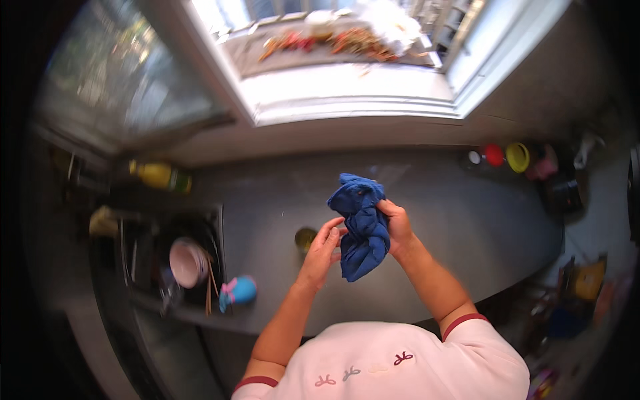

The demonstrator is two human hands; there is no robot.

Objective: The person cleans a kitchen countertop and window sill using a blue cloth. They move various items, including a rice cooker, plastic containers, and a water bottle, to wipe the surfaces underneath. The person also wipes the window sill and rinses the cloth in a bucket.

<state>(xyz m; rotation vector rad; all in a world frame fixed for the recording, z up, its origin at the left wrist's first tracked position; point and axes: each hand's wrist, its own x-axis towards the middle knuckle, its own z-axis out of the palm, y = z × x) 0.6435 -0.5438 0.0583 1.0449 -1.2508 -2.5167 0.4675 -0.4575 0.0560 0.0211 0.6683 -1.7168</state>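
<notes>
A crumpled blue cloth is held up above the grey countertop, in front of my chest. My right hand grips its right side, with the thumb lying over the fabric. To the left of the cloth is my left hand, fingers apart. Its fingertips reach the cloth's edge and are partly hidden there, and no grip shows. Whether anything is wrapped inside the folds cannot be seen. Just beyond my left hand, a small round olive-coloured object rests on the countertop, partly covered by the hand.
A sink on the left holds a pale pink bowl and chopsticks. Beside it lies a blue pouch-like item with a pink tie. A yellow bottle lies behind. Lidded containers line the right rear, below an open window.
</notes>
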